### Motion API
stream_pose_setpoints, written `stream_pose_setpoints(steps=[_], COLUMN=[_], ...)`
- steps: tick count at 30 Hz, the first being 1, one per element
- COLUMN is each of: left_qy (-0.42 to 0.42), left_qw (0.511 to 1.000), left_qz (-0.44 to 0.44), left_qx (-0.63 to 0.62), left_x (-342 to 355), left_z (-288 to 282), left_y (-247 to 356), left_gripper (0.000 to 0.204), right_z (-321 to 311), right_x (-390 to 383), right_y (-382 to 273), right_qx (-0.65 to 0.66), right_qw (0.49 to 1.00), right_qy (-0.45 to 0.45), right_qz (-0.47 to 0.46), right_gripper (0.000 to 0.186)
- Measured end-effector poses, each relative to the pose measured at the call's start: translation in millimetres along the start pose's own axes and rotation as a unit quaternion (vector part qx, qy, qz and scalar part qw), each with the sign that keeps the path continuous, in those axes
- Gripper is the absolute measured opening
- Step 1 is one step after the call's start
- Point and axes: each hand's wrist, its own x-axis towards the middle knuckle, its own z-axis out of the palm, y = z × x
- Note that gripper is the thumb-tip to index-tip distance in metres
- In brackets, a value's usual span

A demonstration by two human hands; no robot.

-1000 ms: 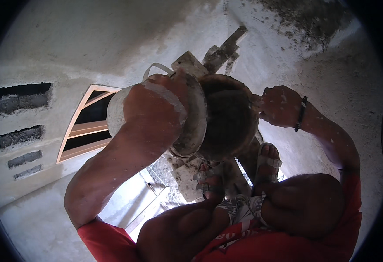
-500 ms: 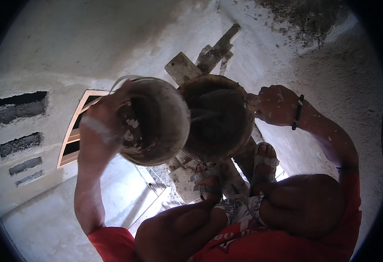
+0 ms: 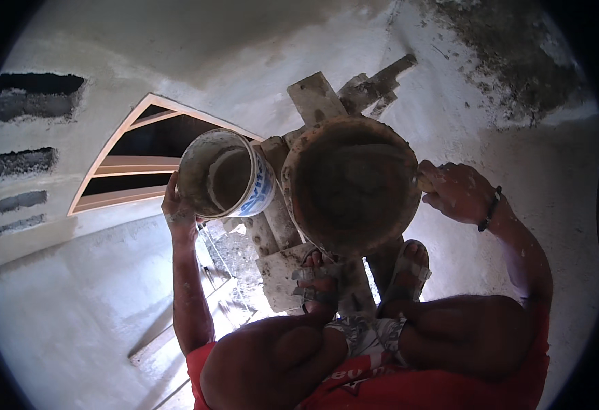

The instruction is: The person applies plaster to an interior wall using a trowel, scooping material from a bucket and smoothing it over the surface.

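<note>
A white plastic bucket (image 3: pixel 262 181) with blue printing is tilted at the left, its mouth facing me and grey residue on its inner wall. My left hand (image 3: pixel 178 210) grips its outer left side. Right beside it stands a large round basin (image 3: pixel 298 225) with a dirty, brownish rim and wet-looking grey mix (image 3: pixel 361 167) inside, dim in shadow. At the basin's right rim my right hand (image 3: pixel 458 193) is closed around a short tan handle (image 3: pixel 424 180). Whatever the handle belongs to is hard to make out. Grey specks spot this hand.
Rough planks (image 3: pixel 316 99) lie under and behind the basin. My sandalled feet (image 3: pixel 316 283) rest on boards just in front of it. A wooden-framed opening (image 3: pixel 118 160) and several block-shaped recesses (image 3: pixel 23 162) mark the left wall. Plastered wall (image 3: pixel 518 164) rises at the right.
The bucket has moved away from over the basin's left edge and been lowered, so its printed side now shows. My right hand stays at the basin's rim. The view has shifted somewhat.
</note>
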Motion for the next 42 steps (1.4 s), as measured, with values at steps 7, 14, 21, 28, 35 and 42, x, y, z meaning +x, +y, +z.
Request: stream_pose_setpoints(steps=[7, 14, 21, 28, 35, 42], left_qy=[0.048, 0.094, 0.158, -0.034, -0.091, -0.069], left_qw=[0.980, 0.854, 0.718, 0.987, 0.961, 0.958], left_qz=[0.051, 0.267, 0.193, -0.009, -0.113, -0.123], left_qx=[0.187, 0.436, 0.650, 0.159, -0.235, -0.251], left_x=[-21, -66, -71, -100, -47, -55], left_z=[1, 81, 82, 146, 183, 208], left_y=[-8, 71, 58, 44, -16, -16], left_gripper=[0.055, 0.052, 0.054, 0.052, 0.050, 0.032], right_z=[-1, -15, -8, 14, 30, 34], right_x=[3, 33, 66, 83, 82, 75], right_y=[-2, -25, -52, -65, -43, -8], right_qx=[-0.122, -0.155, -0.236, -0.244, -0.154, -0.171], right_qw=[0.990, 0.984, 0.971, 0.967, 0.988, 0.977], right_qy=[0.059, 0.072, 0.032, -0.015, -0.001, -0.072], right_qz=[-0.029, -0.055, -0.004, 0.065, -0.023, -0.105], right_gripper=[0.031, 0.016, 0.016, 0.019, 0.021, 0.016])
